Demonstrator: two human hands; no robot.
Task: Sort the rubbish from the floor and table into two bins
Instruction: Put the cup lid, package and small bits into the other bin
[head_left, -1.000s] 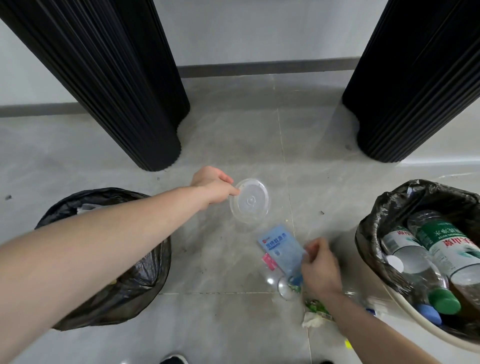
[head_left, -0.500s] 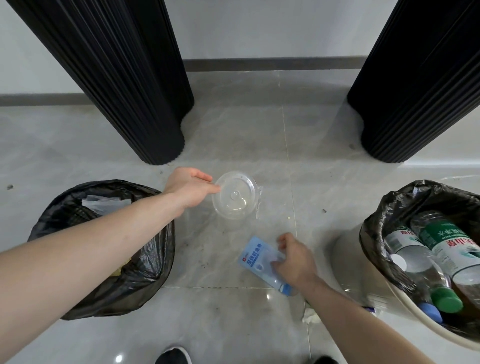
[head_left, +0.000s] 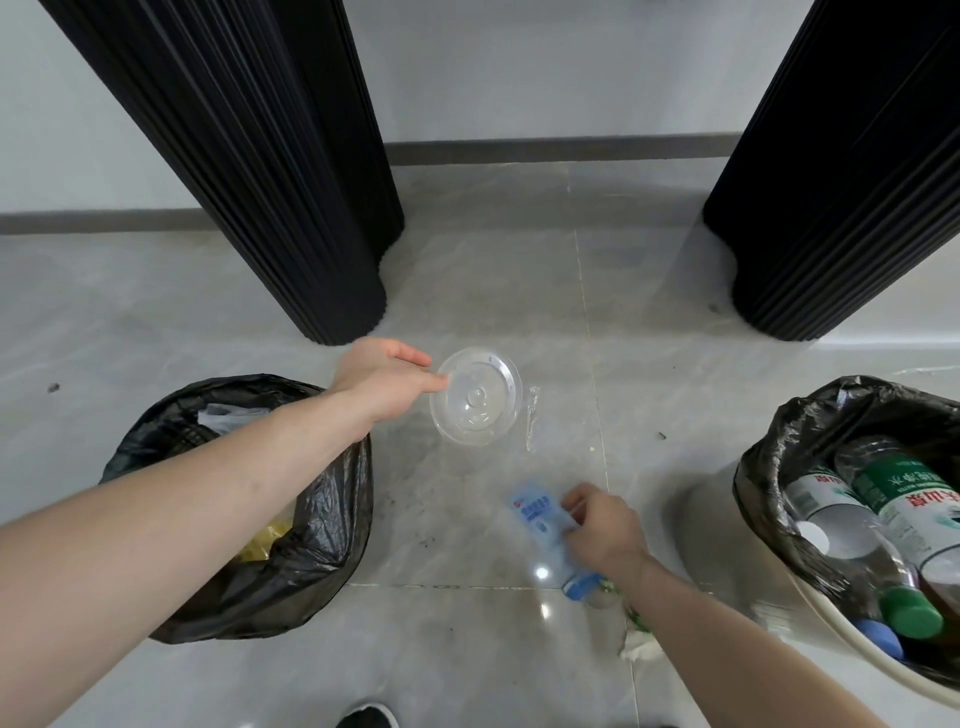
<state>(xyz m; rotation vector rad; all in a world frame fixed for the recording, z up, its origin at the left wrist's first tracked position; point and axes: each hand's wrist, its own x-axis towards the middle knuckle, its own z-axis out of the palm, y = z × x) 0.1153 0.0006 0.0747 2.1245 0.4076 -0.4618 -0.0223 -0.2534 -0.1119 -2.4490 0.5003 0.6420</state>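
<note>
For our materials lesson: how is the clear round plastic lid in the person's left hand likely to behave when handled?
The clear lid looks thin and see-through, so it is probably very light and somewhat bendy. The left hand holds it only at the rim, which suggests little weight. Its smooth, glossy surface may be slippery, and set on edge its round shape could roll.

Two bins stand on the floor (head_left: 493, 270), one bin (head_left: 311, 545) left, the other (head_left: 758, 499) right; a lid (head_left: 475, 402) and pouch (head_left: 540, 519) lie between them
</note>
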